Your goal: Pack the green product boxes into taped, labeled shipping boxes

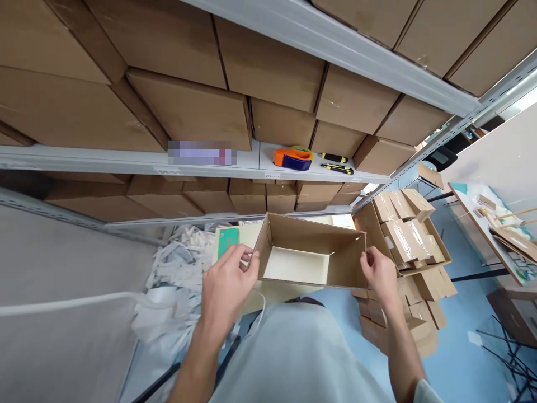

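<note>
An open cardboard box (314, 232) without a lid is held in front of me, between my two hands. My left hand (232, 280) pinches its left end wall with thumb and fingers. At the opposite end, my right hand (377, 271) grips the right wall near the top edge. A pale cream surface shows at the bottom of the box; I cannot tell whether it is the box's own floor or the tabletop beneath. Under and behind the box is a cream tabletop (277, 292) with a green card (227, 240) lying left of the box.
Closed cartons (268, 61) fill the metal shelves ahead. An orange and blue tape dispenser (292, 158) and yellow-black utility knives (335, 162) lie on the shelf edge (251, 159). White scraps (180, 268) pile at left. Small boxes (405, 240) fill a large carton at right.
</note>
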The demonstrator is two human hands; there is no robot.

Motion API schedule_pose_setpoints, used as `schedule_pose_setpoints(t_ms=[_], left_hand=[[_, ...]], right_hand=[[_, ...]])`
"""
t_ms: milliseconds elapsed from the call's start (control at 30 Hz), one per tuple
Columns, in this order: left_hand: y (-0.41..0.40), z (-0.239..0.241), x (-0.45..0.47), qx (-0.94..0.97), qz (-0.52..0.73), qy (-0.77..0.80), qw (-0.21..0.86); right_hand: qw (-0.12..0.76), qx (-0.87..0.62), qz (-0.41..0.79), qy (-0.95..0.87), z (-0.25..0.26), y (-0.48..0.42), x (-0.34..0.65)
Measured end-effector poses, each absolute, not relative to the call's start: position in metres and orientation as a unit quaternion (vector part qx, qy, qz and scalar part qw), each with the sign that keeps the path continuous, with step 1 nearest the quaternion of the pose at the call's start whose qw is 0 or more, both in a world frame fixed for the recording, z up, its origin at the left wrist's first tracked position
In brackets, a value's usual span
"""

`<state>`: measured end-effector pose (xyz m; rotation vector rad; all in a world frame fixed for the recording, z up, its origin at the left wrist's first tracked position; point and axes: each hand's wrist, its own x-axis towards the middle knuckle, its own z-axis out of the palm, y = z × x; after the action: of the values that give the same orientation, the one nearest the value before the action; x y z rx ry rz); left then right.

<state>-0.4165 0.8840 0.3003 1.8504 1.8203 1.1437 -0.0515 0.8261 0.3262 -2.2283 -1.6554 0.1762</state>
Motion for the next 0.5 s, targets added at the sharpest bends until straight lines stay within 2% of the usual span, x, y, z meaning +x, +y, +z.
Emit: schedule_pose_setpoints(t_ms=[267,500], left_hand=[[0.853,0.286,-0.409,0.622,0.386,0.666,0.144],[0.834,0.291,-0.394,0.665,0.297,0.682,0.072]], right_hand=[[0.122,-0.738,0.035,-0.663,0.311,0.861,-0.061],[0.133,-0.702,0.053,-0.698,0.288,0.879,-0.052]])
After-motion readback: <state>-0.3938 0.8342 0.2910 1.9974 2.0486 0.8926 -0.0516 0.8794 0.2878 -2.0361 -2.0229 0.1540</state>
